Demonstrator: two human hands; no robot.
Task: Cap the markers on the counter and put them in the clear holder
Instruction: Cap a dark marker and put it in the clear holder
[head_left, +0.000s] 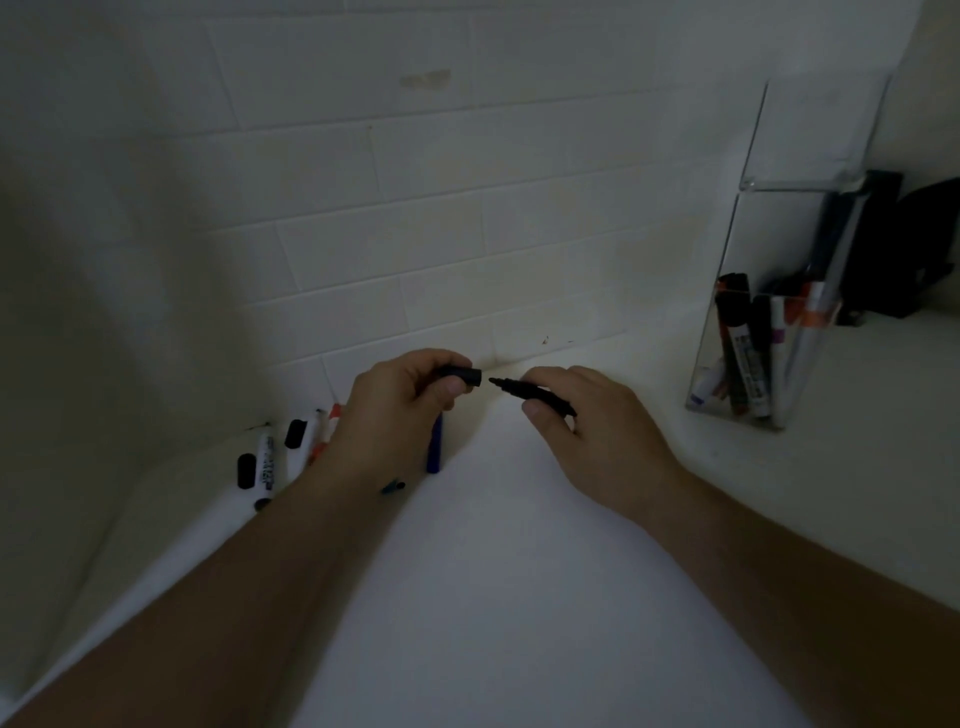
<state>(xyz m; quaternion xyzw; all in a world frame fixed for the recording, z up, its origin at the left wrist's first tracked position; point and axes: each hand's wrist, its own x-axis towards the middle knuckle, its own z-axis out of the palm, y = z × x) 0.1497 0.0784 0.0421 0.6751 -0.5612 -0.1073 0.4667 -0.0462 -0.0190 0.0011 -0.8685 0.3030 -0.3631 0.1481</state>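
My left hand (400, 410) pinches a black cap (462, 374), its open end facing right. My right hand (587, 426) grips a black marker (530, 392) with its bare tip pointing left at the cap, a small gap between them. On the white counter (519, 571) to the left lie a white marker (266, 462), two loose black caps (246, 471) (296, 433), an orange-banded marker (327, 431) and a blue marker (434, 447), partly hidden by my left hand. The clear holder (769, 332) stands at the right with several markers upright inside.
A white tiled wall (415, 208) runs close behind the counter and turns a corner at the left. Dark objects (893, 249) stand behind the holder at the far right. The scene is dim.
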